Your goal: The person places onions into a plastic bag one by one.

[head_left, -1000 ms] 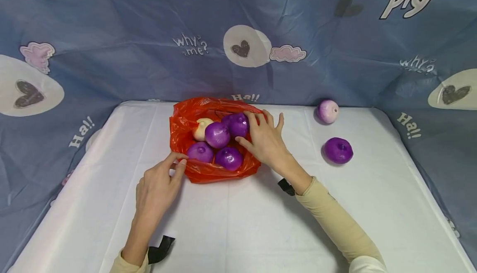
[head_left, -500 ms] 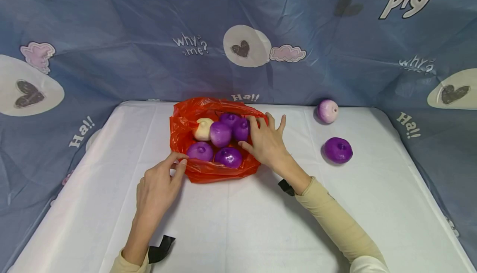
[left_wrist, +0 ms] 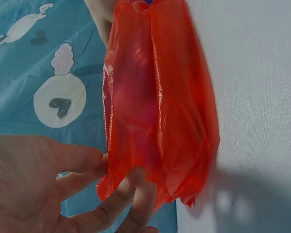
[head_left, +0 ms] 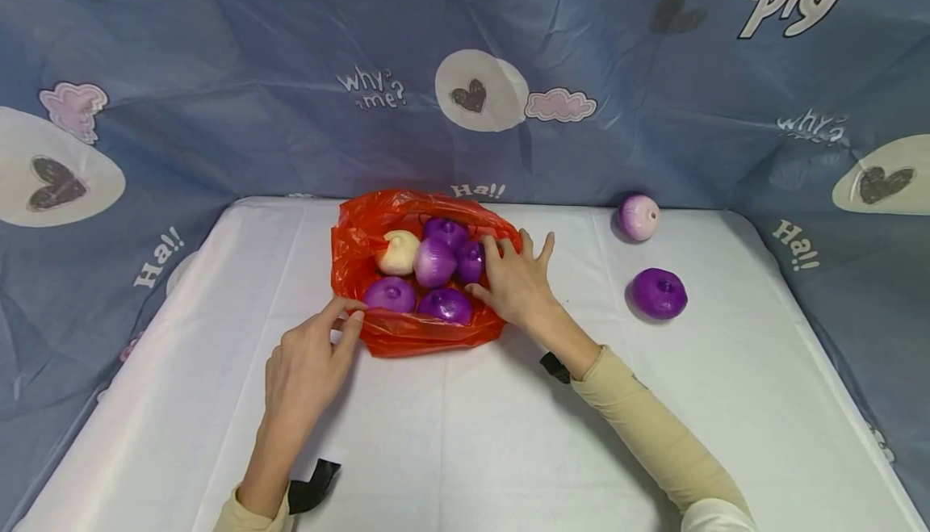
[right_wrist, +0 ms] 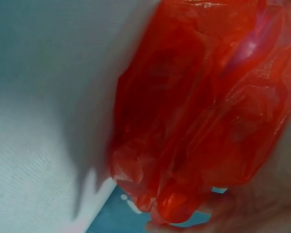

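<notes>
A red plastic bag [head_left: 414, 342] stands with its mouth up, holding several purple onions [head_left: 436, 262] and one pale yellow onion [head_left: 397, 253]. My left hand [head_left: 308, 362] pinches the bag's front left rim between thumb and fingers. In the left wrist view, fingertips [left_wrist: 143, 194] lie against the red film. My right hand [head_left: 517, 282] reaches over the right rim, fingers spread, with thumb and index finger right at a purple onion [head_left: 471, 261] partly hidden by the hand. The right wrist view shows mostly the bag's outside [right_wrist: 194, 111], fingers partly behind it.
A pale purple-white onion [head_left: 638, 218] and a dark purple onion [head_left: 658, 294] lie on the white tablecloth [head_left: 734, 403] to the right. Behind the table hangs a blue printed cloth [head_left: 305, 144]. Black straps [head_left: 314, 487] hang at both wrists.
Onions by my right hand have shifted: the rightmost sits lower, the middle one moved slightly right, and the rear one shows more. My right hand moved slightly downward; the left stays still.
</notes>
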Available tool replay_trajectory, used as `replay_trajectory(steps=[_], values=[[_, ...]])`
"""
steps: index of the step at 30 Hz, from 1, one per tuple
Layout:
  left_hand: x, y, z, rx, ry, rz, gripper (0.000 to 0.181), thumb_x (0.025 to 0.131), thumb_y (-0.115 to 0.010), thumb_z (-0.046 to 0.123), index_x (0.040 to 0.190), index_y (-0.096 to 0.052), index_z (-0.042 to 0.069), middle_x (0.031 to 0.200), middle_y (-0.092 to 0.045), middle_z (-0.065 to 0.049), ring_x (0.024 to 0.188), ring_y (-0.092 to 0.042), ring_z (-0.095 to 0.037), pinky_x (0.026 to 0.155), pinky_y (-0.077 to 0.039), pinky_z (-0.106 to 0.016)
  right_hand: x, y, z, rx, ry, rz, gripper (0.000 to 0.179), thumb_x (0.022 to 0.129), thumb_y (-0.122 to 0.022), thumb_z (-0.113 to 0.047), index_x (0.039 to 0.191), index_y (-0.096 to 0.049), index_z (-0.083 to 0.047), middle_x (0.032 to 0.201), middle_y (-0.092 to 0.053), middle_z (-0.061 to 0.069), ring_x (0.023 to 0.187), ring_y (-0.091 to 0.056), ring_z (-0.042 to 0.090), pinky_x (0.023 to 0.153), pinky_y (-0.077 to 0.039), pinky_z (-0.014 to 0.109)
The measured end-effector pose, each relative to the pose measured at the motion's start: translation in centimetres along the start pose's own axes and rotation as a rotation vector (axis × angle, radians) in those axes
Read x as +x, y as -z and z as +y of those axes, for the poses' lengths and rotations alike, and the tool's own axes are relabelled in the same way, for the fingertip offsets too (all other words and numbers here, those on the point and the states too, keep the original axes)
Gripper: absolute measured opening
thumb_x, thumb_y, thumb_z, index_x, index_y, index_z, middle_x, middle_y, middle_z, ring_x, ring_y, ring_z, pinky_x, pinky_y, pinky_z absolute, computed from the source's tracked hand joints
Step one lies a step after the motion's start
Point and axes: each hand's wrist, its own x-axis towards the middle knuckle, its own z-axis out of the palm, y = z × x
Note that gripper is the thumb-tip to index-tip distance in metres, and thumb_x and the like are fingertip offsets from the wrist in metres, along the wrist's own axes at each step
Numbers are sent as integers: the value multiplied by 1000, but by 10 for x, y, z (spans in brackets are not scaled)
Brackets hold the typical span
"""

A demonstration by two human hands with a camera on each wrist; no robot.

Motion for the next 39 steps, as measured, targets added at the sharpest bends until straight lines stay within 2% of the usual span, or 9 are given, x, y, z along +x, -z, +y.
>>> replay_trajectory(steps=[12, 17, 22, 24, 30, 39], values=[[0, 1, 2, -4, 6, -10, 21, 110, -59, 32, 120, -76, 23, 106, -82, -12, 75, -77, -29, 50, -45, -34, 2, -2, 2, 5, -5, -10, 83, 95, -76, -57, 157, -42, -15, 159, -53, 21, 157, -30, 62, 123, -2, 87], [0, 2, 2, -7, 11, -15, 23, 110, -59, 33, 122, -76, 24, 107, -82, -12, 76, -77, -29, 51, -46, -35, -1, 2, 2, 34, 3, 22, 79, 99, -68, -61, 159, -42, -15, 164, -46, 19, 157, -27, 64, 123, -1, 86], [0, 2, 2, -4, 12, -10, 22, 110, -59, 32, 122, -76, 25, 105, -82, -11, 75, -77, -28, 51, -45, -35, -6, 15, 6, 120, 18, 67, 76, 104, -61, -61, 162, -40, -16, 171, -36, 17, 157, -28, 64, 122, -4, 87], [0, 2, 2, -1, 10, -3, 21, 109, -60, 32, 121, -75, 25, 104, -82, -10, 74, -76, -27, 51, -45, -34, -6, 22, 11, 158, 14, 86, 74, 106, -58, -61, 163, -39, -17, 172, -35, 16, 157, -29, 63, 122, -5, 87], [0, 3, 2, -2, 10, 0, 21, 109, -60, 31, 120, -76, 24, 104, -82, -12, 72, -75, -27, 50, -43, -33, -7, 40, 31, 180, -51, 121, 71, 110, -48, -61, 164, -38, -15, 172, -36, 19, 160, -29, 56, 122, -3, 87], [-1, 3, 3, -5, 15, -10, 21, 109, -59, 32, 120, -76, 24, 104, -82, -11, 71, -74, -26, 50, -42, -33, -12, 57, 66, 158, -132, 140, 73, 107, -58, -54, 164, -37, -12, 169, -40, 23, 159, -29, 54, 121, -1, 88]])
